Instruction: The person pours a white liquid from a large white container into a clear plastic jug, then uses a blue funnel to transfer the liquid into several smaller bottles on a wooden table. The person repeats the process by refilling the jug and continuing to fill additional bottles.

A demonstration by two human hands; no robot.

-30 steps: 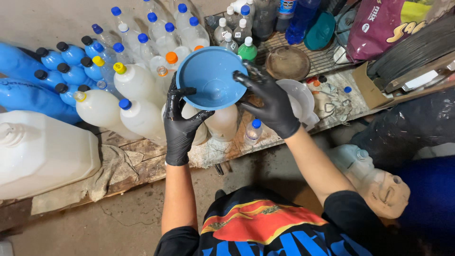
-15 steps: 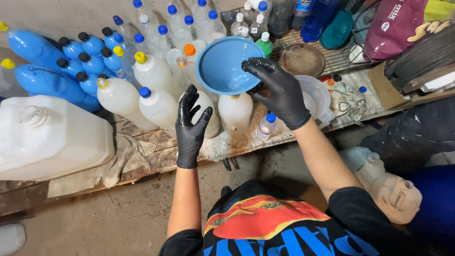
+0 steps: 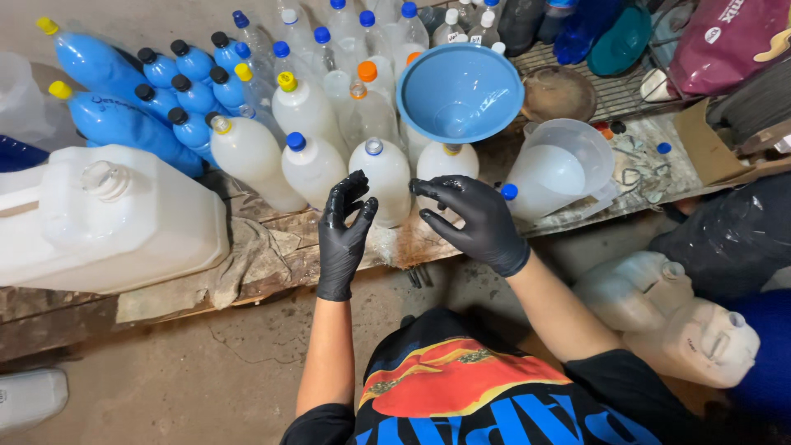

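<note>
Head view: my left hand (image 3: 344, 235) and right hand (image 3: 474, 221) hover open and empty near the counter (image 3: 272, 259), just below the blue funnel (image 3: 460, 91) seated in a white bottle (image 3: 445, 165).

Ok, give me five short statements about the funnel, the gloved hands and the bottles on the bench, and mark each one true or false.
1. The blue funnel sits in the neck of a white bottle. True.
2. The right hand grips the funnel's rim. False: it is below the funnel, near that bottle, holding nothing.
3. Both hands wear black gloves. True.
4. The left hand holds a bottle cap. False: its fingers are spread and empty.
5. The clear measuring jug beside the funnel is empty. False: it holds white liquid.
</note>
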